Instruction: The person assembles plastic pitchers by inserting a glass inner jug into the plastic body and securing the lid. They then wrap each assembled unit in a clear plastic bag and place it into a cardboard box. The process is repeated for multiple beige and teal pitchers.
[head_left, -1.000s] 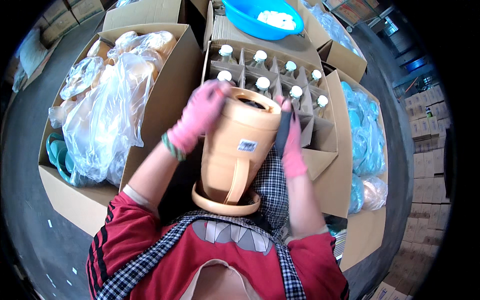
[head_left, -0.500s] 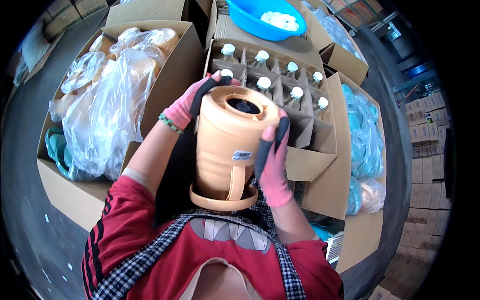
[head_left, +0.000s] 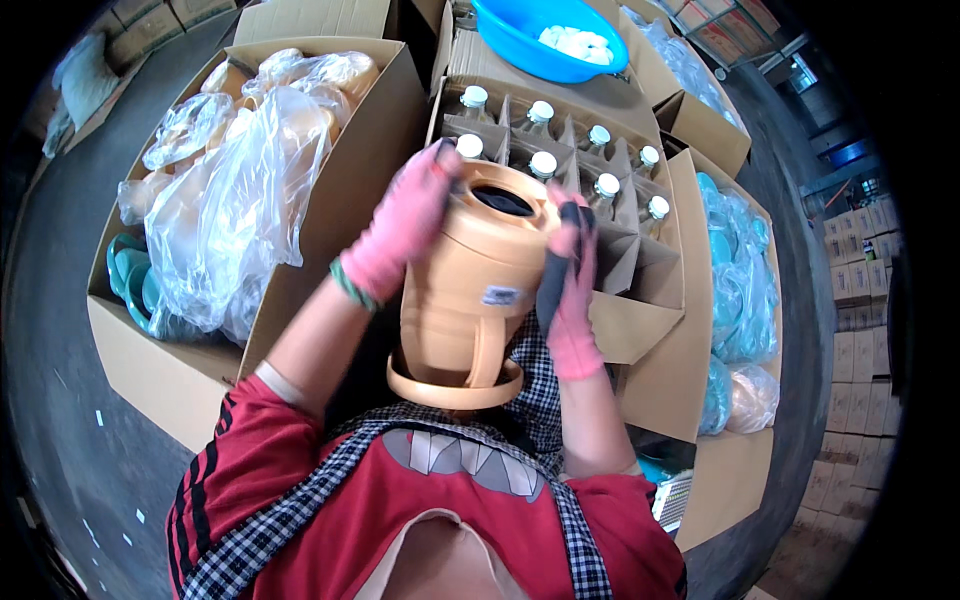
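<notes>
In front of my chest I hold a peach plastic jug (head_left: 462,290) with a side handle, a small white label and a wider ring at its lower end. Its upper end has a round opening, dark inside. My left hand (head_left: 405,222), in a pink glove with dark fingertips, grips the upper left side; its fingers are slightly blurred. Against the upper right side presses my right hand (head_left: 572,290), gloved alike. Just beyond the jug stands a divided carton (head_left: 640,322) of clear glass bottles with white tops (head_left: 543,165), some cells unfilled.
At left, an open carton (head_left: 165,395) holds bagged peach parts (head_left: 240,200) and teal pieces (head_left: 135,280). A blue basin (head_left: 520,50) with white pieces sits at the back. To the right are bagged teal parts (head_left: 740,290) in cartons. Stacked boxes (head_left: 850,350) line the far right.
The jug has tilted a little, its upper end leaning right, and its lower ring is slightly higher in view. Both hands have shifted with it. The surroundings have slid slightly right.
</notes>
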